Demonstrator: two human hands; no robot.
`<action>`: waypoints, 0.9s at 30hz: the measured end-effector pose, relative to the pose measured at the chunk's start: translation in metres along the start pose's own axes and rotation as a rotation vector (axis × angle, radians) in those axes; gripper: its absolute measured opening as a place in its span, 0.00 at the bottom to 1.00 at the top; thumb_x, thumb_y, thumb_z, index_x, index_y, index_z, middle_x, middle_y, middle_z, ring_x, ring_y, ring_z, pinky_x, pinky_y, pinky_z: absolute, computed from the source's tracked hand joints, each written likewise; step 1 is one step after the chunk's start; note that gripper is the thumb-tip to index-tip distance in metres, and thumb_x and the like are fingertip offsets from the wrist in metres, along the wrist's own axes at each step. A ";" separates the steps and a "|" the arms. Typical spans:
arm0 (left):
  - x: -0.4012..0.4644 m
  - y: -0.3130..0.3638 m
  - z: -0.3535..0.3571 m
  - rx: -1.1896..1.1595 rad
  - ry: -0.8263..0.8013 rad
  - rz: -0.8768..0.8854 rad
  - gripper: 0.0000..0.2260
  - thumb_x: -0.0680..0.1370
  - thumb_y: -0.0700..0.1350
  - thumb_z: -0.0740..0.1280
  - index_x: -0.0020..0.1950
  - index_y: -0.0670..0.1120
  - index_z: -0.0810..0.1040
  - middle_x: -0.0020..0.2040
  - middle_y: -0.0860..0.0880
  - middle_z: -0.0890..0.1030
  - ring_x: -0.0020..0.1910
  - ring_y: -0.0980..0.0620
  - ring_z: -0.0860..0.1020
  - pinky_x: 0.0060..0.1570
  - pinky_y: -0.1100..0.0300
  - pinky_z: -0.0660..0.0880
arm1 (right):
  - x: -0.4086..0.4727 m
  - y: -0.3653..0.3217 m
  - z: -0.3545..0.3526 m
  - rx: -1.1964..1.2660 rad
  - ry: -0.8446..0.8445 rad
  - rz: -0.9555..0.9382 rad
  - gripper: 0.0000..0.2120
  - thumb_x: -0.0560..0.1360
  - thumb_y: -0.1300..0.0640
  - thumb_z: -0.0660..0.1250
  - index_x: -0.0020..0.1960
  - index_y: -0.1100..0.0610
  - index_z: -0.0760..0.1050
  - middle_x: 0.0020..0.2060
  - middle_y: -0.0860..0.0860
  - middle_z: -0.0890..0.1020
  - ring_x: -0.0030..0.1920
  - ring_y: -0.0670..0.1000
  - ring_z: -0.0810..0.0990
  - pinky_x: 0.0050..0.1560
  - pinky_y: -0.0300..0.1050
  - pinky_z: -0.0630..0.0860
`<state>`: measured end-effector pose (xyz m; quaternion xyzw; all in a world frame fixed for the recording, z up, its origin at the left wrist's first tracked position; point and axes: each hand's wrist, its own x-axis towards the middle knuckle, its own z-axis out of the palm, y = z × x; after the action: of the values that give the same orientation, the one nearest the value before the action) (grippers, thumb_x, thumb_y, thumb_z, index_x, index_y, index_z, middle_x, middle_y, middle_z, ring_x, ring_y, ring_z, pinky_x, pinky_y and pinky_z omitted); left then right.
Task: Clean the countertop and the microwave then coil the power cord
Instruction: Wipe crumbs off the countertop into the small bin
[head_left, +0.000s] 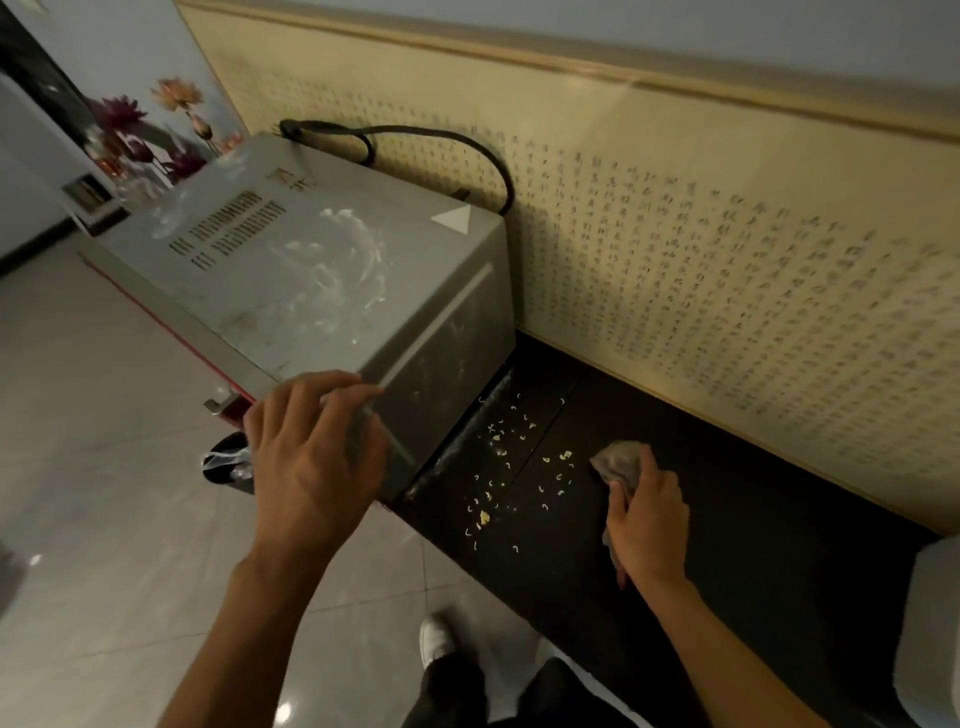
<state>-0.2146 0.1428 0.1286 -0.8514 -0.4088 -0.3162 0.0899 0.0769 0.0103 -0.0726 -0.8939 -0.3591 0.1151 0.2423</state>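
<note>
A grey microwave (311, 275) stands on the left end of a dark countertop (753, 493), its top smeared with white streaks. My left hand (311, 457) grips the microwave's near right corner. Small yellow crumbs (509, 473) lie scattered on the counter just right of the microwave. Right of them, my right hand (644, 514) presses a crumpled greyish cloth (621, 460) onto the counter. A black power cord (441, 137) loops behind the microwave along the wall.
A yellow wall panel with rows of small characters (727, 270) runs behind the counter. A pale rounded object (935, 623) sits at the right edge. Below are the tiled floor (104, 415), a dark bag-lined bin (228, 462) and my white shoe (436, 639).
</note>
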 end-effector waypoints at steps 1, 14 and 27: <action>0.004 -0.006 0.000 0.010 -0.006 0.013 0.11 0.78 0.43 0.71 0.58 0.41 0.82 0.58 0.42 0.81 0.58 0.41 0.76 0.58 0.49 0.65 | 0.011 -0.004 0.000 -0.005 -0.004 0.023 0.28 0.80 0.49 0.64 0.76 0.54 0.60 0.59 0.58 0.73 0.55 0.55 0.77 0.56 0.52 0.76; 0.024 -0.046 0.023 -0.074 0.038 0.094 0.07 0.80 0.43 0.71 0.52 0.41 0.85 0.54 0.40 0.83 0.51 0.38 0.80 0.51 0.45 0.72 | 0.029 -0.003 0.014 -0.151 -0.343 -0.353 0.23 0.82 0.48 0.57 0.76 0.45 0.60 0.61 0.50 0.68 0.57 0.48 0.71 0.59 0.49 0.75; 0.023 -0.045 0.027 -0.194 0.083 0.020 0.05 0.79 0.43 0.72 0.51 0.42 0.85 0.52 0.42 0.83 0.50 0.41 0.79 0.47 0.50 0.71 | 0.029 -0.057 0.031 0.014 -0.194 -0.045 0.21 0.83 0.51 0.57 0.75 0.49 0.61 0.61 0.54 0.67 0.53 0.49 0.73 0.54 0.43 0.75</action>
<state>-0.2247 0.1981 0.1166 -0.8462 -0.3639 -0.3883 0.0271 0.0524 0.0764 -0.0704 -0.8686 -0.3999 0.1984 0.2152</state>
